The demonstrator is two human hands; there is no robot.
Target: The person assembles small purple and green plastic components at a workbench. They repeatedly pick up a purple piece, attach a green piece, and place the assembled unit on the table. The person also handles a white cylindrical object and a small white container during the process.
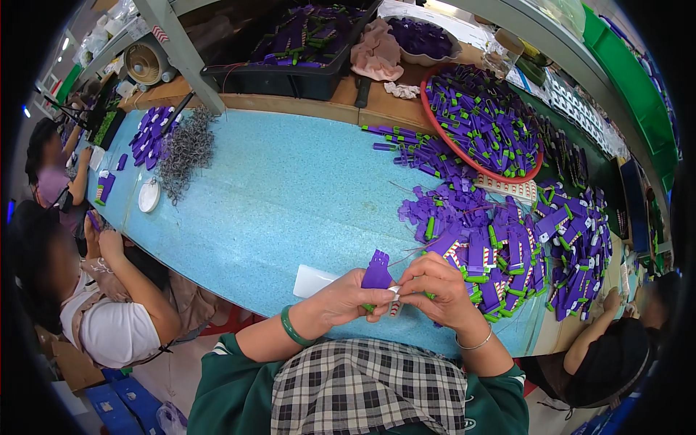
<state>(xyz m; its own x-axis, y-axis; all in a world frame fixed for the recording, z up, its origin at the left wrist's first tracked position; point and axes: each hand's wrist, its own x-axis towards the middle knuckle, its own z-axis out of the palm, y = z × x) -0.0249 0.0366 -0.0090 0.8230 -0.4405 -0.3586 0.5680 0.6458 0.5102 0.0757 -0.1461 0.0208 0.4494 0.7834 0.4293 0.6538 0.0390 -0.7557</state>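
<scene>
My left hand is closed round a flat purple plastic piece with a notched upper end, and some green shows below my fingers. At its side, the fingertips of my right hand pinch a small white bit against the piece. A short red-and-white striped strip shows just under the fingertips. Both hands are close together above the near edge of the blue table. Beyond my right hand lies a heap of purple and green pieces, many with striped stickers. My fingers hide part of what they hold.
A white card lies by my left hand. Back right stands a red-rimmed basket of purple-green pieces; behind is a black crate. Grey metal parts and a round white lid lie left. Co-workers sit on both sides.
</scene>
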